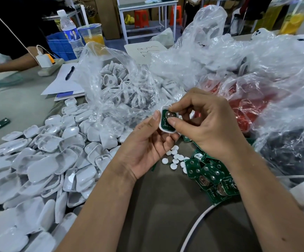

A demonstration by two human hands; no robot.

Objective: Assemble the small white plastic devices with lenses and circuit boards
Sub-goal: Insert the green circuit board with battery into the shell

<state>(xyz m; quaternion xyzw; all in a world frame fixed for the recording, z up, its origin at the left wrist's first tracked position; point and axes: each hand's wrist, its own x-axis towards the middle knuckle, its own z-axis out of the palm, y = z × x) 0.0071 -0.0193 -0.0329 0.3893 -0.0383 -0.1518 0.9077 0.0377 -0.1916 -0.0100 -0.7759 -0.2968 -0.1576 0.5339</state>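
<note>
White shell (pixel 163 124) holds a green board (pixel 167 118); both hands grip it.

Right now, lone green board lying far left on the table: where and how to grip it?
Pinch the lone green board across its two long edges, coming straight down from above. It lies flat on bare table, apart from the white shell pile, so both edges look free. It seems thin, so fingertips at the rim are probably needed, not a grasp from the side.
</note>
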